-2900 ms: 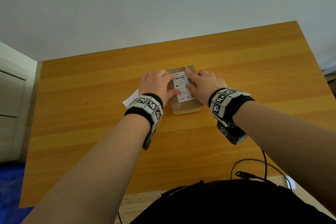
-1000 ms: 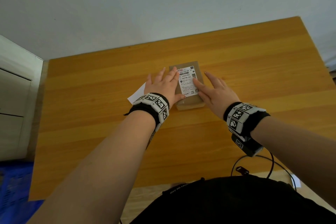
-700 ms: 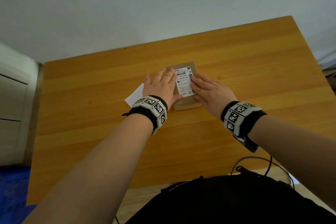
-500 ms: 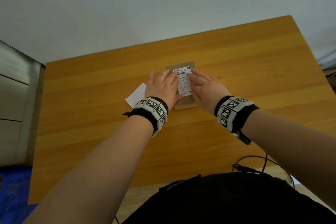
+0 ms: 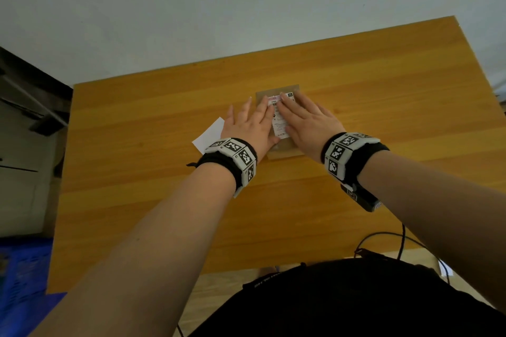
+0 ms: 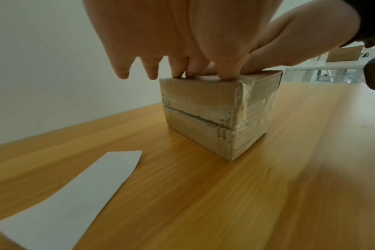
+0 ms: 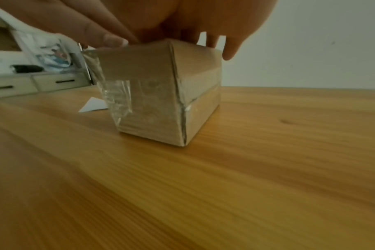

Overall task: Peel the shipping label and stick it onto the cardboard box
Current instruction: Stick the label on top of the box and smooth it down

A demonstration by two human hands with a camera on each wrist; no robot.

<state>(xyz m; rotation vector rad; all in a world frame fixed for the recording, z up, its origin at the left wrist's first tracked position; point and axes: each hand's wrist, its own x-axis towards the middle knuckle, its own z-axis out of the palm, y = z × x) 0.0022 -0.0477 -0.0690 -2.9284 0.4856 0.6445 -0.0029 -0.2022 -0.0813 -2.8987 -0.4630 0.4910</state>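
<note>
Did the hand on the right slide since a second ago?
Yes. The right hand slid toward the left hand, farther onto the shipping label on the cardboard box, which stays put.

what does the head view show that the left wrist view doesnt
Only the head view shows the white printed shipping label on the box top, and both hands, left and right, flat across it. Only the left wrist view shows the box's taped side seam. Both show the brown cardboard box, the white backing paper and the wooden table.
</note>
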